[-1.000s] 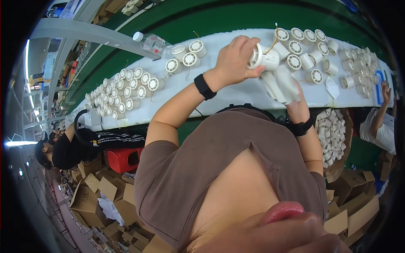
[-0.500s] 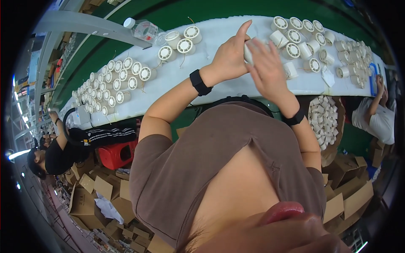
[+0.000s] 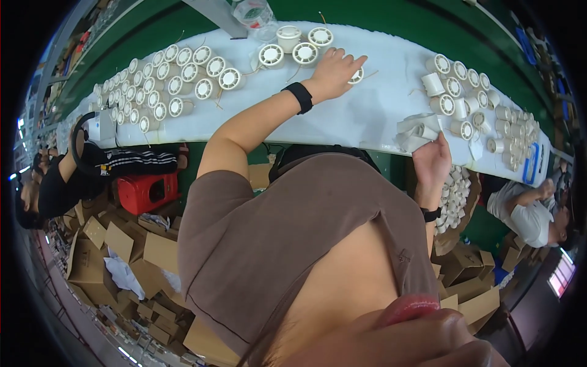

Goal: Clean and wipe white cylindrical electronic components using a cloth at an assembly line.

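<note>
My left hand (image 3: 335,72) reaches over the far side of the white-covered table (image 3: 306,129). Its fingers curl over a white round part with a slotted end (image 3: 356,77), mostly hidden under the hand, with a thin wire to its right. Just left of it stand several like parts (image 3: 304,54), slotted ends up. Near the front edge, at right, my right hand (image 3: 433,160) has its fingers against a crumpled whitish cloth or paper (image 3: 411,131). Part of those fingers is hidden behind it, and I cannot tell whether anything is inside.
Rows of slotted white parts (image 3: 174,84) fill the table's left; more (image 3: 452,87) lie at right, some on their sides. A clear plastic bottle (image 3: 255,17) stands beyond. Below are a sack of white pieces (image 3: 455,199), cardboard boxes (image 3: 162,251) and a red stool (image 3: 147,191). People sit at both sides.
My hands were together over the table with a white thing between them. They have parted: the left is over a part at the far side, the right is back at the crumpled cloth or paper.
</note>
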The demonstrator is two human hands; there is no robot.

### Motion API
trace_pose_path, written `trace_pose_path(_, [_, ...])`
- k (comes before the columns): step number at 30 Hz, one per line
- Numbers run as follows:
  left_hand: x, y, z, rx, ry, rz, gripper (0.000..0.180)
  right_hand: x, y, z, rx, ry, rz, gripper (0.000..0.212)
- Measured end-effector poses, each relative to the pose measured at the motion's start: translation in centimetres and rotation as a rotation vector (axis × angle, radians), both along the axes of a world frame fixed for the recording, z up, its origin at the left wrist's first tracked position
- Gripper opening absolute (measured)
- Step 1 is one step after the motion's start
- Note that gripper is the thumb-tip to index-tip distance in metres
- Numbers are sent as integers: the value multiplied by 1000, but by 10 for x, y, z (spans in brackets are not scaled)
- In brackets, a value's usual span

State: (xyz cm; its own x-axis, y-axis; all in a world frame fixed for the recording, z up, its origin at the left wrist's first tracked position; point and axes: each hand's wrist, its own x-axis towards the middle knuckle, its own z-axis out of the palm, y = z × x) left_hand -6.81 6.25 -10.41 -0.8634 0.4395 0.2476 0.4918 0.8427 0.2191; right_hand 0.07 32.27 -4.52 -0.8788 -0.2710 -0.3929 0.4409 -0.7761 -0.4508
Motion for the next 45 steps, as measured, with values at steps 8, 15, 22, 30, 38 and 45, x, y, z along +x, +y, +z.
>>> trace_pose_path(8, [0, -2, 8, 19, 107, 80, 53, -17, -2, 9, -39, 44, -122, 41])
trace_pose_path(15, [-44, 82, 10, 429, -174, 31, 50, -49, 45, -1, -411, 203, 64, 37])
trace_pose_path(22, [-148, 176, -61, 639, -387, 111, 56, -68, 129, 10, -274, 94, -84, 35])
trace_pose_path(30, [-187, 194, -56, 683, -681, -132, 64, -76, 219, -14, -268, 59, -177, 33])
trace_pose_path(38, [-122, 177, -4, 762, -292, 387, 59, -99, 177, 1, 99, 23, -227, 32])
trace_pose_path(45, [-34, 173, 58, 637, -348, 160, 57, -96, 66, 23, 1418, 1197, -86, 29])
